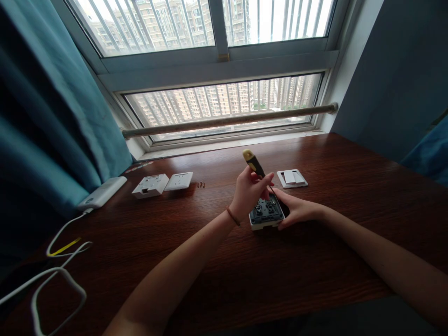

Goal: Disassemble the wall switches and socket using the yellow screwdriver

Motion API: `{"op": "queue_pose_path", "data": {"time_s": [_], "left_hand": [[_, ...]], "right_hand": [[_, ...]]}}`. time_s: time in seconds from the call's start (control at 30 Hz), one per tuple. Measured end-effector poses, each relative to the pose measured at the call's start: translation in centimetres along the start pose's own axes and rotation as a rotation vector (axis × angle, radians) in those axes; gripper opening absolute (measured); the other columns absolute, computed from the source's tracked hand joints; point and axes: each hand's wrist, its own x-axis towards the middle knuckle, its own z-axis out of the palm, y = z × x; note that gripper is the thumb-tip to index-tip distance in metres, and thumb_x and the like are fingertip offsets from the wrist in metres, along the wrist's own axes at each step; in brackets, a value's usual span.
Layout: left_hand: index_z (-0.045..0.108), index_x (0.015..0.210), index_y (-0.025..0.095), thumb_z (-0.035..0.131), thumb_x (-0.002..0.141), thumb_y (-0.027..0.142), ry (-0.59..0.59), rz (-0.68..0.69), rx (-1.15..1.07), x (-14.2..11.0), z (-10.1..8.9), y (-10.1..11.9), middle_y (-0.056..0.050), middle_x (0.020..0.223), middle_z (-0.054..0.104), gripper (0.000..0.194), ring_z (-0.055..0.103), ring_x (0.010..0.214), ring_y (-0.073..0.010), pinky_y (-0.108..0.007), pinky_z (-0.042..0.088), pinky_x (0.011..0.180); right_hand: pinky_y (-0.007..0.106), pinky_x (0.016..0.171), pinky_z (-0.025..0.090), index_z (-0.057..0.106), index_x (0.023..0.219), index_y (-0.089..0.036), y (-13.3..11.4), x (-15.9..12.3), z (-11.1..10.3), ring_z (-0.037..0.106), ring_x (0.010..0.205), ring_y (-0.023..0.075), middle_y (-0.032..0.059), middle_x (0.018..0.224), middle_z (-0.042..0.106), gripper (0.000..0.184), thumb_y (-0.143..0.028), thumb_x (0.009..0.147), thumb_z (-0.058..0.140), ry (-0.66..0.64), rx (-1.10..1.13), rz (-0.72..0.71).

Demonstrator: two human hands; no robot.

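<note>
My left hand [247, 191] is closed around a screwdriver [255, 163] with a yellow and black handle. The tool leans, its shaft running down toward the right side of a wall switch [266, 212], though the tip is hard to make out. That switch lies on the table without its cover, dark mechanism up over a white base. Along its right edge my right hand [294, 207] grips it, thumb and fingers at its far and near corners. Beyond lies a white switch cover plate [292, 178] with its rocker piece.
On the left stand a white mounting box [150, 185] and a socket faceplate [179, 181], with small brass-coloured screws [200, 185] beside them. A white power bank [102, 192] with a looping white cable [65, 268] lies by the blue curtain [70, 93]. The window sill [224, 145] bounds the table's far side.
</note>
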Motion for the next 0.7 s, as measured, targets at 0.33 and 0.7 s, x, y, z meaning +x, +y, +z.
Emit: {"op": "queue_pose_path", "data": {"time_s": [0.33,0.7], "left_hand": [[0.043,0.066,0.014,0.054,0.066,0.015,-0.091,-0.611,-0.256,-2.2,-5.6,-1.4,0.002,0.052,0.049,0.011,0.037,0.038,-0.0021,-0.013,0.02,0.032],[0.046,0.074,0.014,0.061,0.069,0.035,-0.163,-0.565,-0.141,-6.2,-5.4,-4.1,0.005,0.052,0.046,0.026,0.037,0.04,-0.0037,-0.015,0.023,0.034]], "right_hand": [[0.032,0.077,0.042,0.064,0.09,-0.017,-0.8,-0.1,-2.0,0.053,0.083,0.017,0.0045,0.09,0.059,0.024,-0.033,0.072,0.063,0.268,0.006,0.048],[0.027,0.059,0.042,0.064,0.074,-0.016,-1.5,0.3,-0.7,0.051,0.064,0.0135,0.0038,0.074,0.057,0.016,-0.03,0.077,0.058,0.278,-0.265,-0.002]]}}
